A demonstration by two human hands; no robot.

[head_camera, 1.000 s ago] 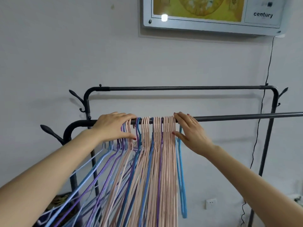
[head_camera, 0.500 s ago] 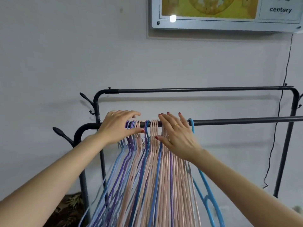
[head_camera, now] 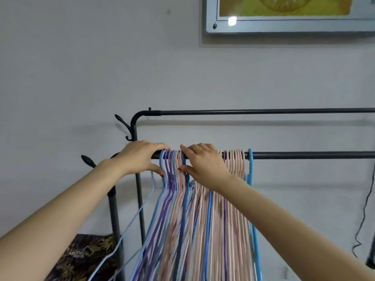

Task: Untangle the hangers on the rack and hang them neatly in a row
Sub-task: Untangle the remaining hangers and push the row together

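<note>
Hanging from the near black rail of the rack: a packed bunch of thin hangers, blue and purple at the left end, mostly pink in the middle and right, one bright blue hanger last on the right. No readable writing anywhere; the framed yellow panel on the wall is cut off by the top edge and shows no legible text.

Left hand sits on the rail at the left end of the bunch, fingers curled over the bar, thumb below touching the outermost blue hooks. Cannot tell if it actually grips a hook.

Right hand lies over the hook tops mid-bunch, fingers together on top of the rail, thumb underneath against the necks, pressing a group of pink and blue hangers between thumb and fingers. Ring on one finger.

One pale blue hanger hangs loose at the left, slanting down away from the bunch. Second rail behind is bare. Patterned dark fabric lower left.
</note>
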